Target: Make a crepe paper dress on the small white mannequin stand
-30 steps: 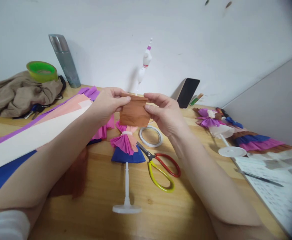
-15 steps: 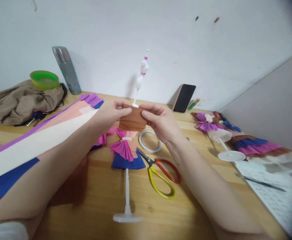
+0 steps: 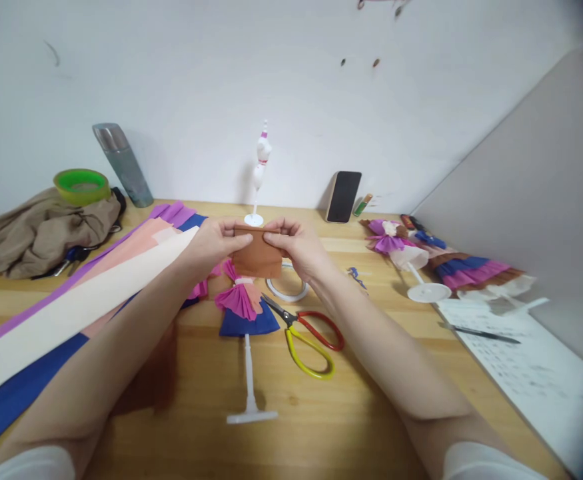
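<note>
My left hand (image 3: 212, 244) and my right hand (image 3: 296, 247) both pinch the top edge of a small brown crepe paper piece (image 3: 257, 257), held above the wooden table (image 3: 321, 413). Their fingertips nearly meet at the paper's top middle. Just below the paper lies a doll stand dressed in a pink and blue paper dress (image 3: 244, 308), its white base (image 3: 252, 417) pointing toward me. Scissors with red and yellow handles (image 3: 307, 336) lie to the right of the dress. A ring of white tape (image 3: 286, 289) rests under my right hand.
Long sheets of cream, pink, purple and blue crepe paper (image 3: 61, 313) stretch across the left. A brown cloth (image 3: 36, 233), green tape roll (image 3: 81, 185) and metal flask (image 3: 121, 163) sit at the back left. A bare white doll stand (image 3: 260, 170), phone (image 3: 343, 196), finished paper dolls (image 3: 421, 257) and a printed sheet with pen (image 3: 516, 360) lie right.
My view has tilted up and pulled back. The two hands have drawn closer together on the brown paper, which now looks narrower, folded between my fingers.
</note>
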`<state>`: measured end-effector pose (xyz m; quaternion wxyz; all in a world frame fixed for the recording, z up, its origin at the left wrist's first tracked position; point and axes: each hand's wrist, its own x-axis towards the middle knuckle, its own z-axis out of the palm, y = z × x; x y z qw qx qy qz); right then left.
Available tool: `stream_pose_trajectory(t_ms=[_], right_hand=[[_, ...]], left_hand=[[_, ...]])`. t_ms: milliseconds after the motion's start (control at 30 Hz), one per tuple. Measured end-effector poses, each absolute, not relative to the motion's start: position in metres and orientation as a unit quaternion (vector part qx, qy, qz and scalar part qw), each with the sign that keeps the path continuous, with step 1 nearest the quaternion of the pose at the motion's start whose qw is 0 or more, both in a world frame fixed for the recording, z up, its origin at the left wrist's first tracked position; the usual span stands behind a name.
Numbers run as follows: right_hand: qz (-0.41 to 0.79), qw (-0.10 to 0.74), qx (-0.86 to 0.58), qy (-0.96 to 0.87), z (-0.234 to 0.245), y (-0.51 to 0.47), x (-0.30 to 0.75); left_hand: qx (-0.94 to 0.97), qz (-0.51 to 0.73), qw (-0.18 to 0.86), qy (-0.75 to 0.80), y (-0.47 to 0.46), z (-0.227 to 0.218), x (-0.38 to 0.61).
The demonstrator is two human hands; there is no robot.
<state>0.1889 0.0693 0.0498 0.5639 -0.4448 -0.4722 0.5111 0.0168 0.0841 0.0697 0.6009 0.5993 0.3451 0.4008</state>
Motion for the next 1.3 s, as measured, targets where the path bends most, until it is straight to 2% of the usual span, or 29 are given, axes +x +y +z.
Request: stream_pose_trajectory(t_ms=[267, 467, 633, 933, 1167, 1300], right_hand=[[0.479, 0.595, -0.437, -0.474, 0.055, 0.065, 0.191], [0.464, 0.633, -0.431, -0.445, 0.051, 0.065, 0.188], [0.461, 0.655, -0.415, -0.431, 0.051, 0.064, 0.188], [0.48, 0.623, -0.434, -0.439, 0.051, 0.066, 0.192], [0.593, 0.516, -0.434, -0.441, 0.048, 0.064, 0.195], [0.648, 0.51, -0.389, -0.41, 0.042, 0.065, 0.191]], left_hand=[[0.615, 0.359, 0.608, 0.351, 0.084, 0.064, 0.014], [0.667, 0.332, 0.576, 0.337, 0.08, 0.067, 0.019], [0.612, 0.324, 0.625, 0.36, 0.075, 0.069, 0.022], [0.557, 0.321, 0.669, 0.374, 0.075, 0.06, 0.022], [0.547, 0.35, 0.661, 0.376, 0.073, 0.059, 0.024], [0.567, 0.352, 0.639, 0.382, 0.073, 0.057, 0.022]])
